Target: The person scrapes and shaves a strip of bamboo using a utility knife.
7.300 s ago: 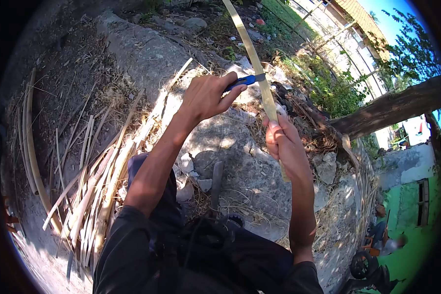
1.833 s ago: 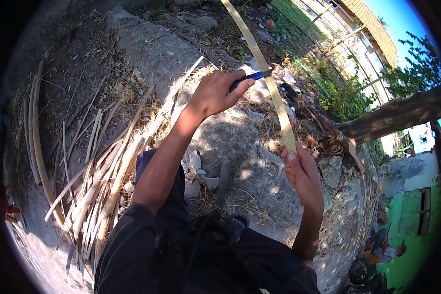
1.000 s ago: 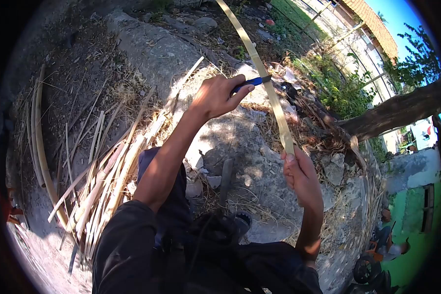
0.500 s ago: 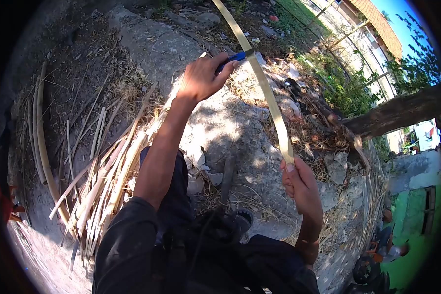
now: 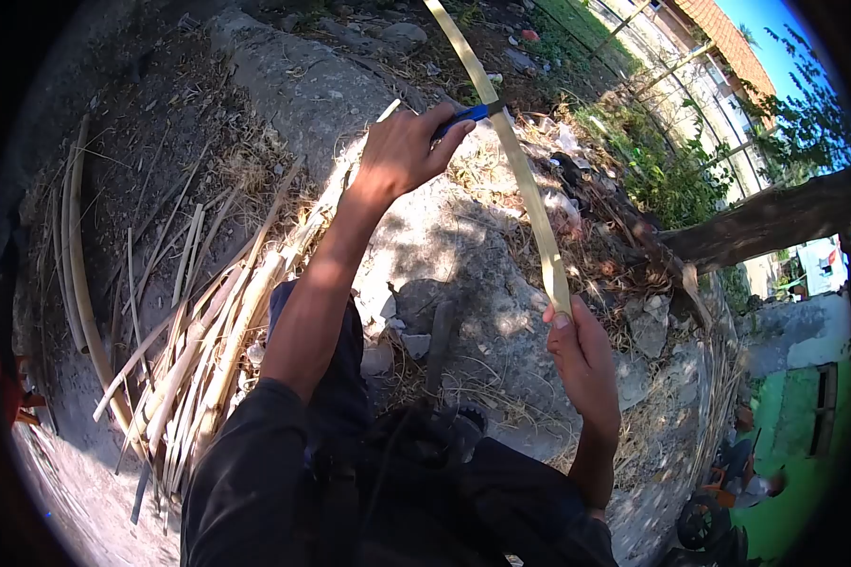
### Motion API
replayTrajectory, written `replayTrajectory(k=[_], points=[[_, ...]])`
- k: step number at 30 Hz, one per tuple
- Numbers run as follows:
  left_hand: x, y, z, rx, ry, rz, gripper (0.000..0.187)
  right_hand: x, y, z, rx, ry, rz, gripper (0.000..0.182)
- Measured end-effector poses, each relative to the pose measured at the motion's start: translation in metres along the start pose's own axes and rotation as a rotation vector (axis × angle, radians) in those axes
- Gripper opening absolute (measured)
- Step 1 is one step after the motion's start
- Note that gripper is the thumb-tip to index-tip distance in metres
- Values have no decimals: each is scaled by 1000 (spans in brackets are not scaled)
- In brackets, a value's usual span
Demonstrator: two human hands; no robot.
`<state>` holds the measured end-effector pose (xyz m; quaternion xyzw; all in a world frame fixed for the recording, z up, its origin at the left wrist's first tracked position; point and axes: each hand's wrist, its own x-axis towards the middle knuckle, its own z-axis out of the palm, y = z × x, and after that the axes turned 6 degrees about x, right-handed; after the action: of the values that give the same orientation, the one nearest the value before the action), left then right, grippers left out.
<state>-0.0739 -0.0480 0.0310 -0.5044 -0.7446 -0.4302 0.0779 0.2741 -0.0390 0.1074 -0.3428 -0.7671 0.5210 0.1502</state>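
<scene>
My left hand [image 5: 402, 156] is closed around a blue-handled knife [image 5: 463, 119]. Its dark blade lies across the upper part of a long, pale bamboo strip [image 5: 529, 194]. The near end of that strip is pinched between the thumb and fingers of my right hand [image 5: 584, 354]. From there it runs upward in a slight curve, and its far end passes out of the top of the view.
To the left lies a loose pile of split bamboo strips [image 5: 189, 369], with longer curved poles [image 5: 78, 255] beyond it. A thick trunk [image 5: 766, 222] juts in at the right. People sit by a green wall [image 5: 785, 435] at the lower right. Rough stone [image 5: 482, 274] lies below my hands.
My left hand with the knife has shifted slightly right. The upper part of the bamboo strip has moved right too, while my right hand keeps its grip almost in place.
</scene>
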Motion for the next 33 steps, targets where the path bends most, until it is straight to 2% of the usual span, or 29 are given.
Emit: replayTrajectory(k=[7, 9, 11, 13, 15, 18, 19, 21, 24, 27, 28, 30, 31, 32, 33], points=[[-1, 10, 7, -26, -58, 55, 47, 13, 3, 2, -82, 83, -24, 21], [6, 0, 6, 6, 39, 1, 45, 5, -1, 3, -99, 61, -32, 20], [6, 3, 8, 20, 34, 11, 45, 6, 5, 0, -89, 49, -32, 20], [1, 14, 8, 39, -69, -64, 43, 13, 7, -1, -69, 42, -33, 20], [-7, 21, 19, -16, 36, 67, 43, 17, 4, 0, 14, 74, 39, 20], [13, -4, 13, -16, 80, -77, 46, 4, 0, -3, 78, 21, 61, 19], [16, -10, 7, 12, 13, -125, 48, 4, 0, -5, 73, 23, 53, 19], [5, -4, 11, 18, 127, -22, 48, 5, 3, -5, 66, -7, 71, 18], [-9, 23, 6, 35, 20, 0, 44, 16, 1, -1, 116, 33, 52, 18], [6, 6, 5, 27, 104, -4, 44, 4, -9, -3, 75, 10, 111, 18], [10, 3, 2, 54, 81, -61, 44, 5, -7, -4, 69, 8, 102, 18], [6, 9, 2, 32, 103, -36, 45, 7, 2, -3, -10, 0, -2, 19], [1, 14, 3, 11, 113, -12, 45, 10, 2, -2, -6, 3, 0, 19], [-6, 20, 6, 44, 38, -13, 44, 14, 1, 1, -26, 39, -16, 19], [-9, 24, 10, -29, 84, -11, 43, 15, 0, 4, -47, 72, -32, 19]])
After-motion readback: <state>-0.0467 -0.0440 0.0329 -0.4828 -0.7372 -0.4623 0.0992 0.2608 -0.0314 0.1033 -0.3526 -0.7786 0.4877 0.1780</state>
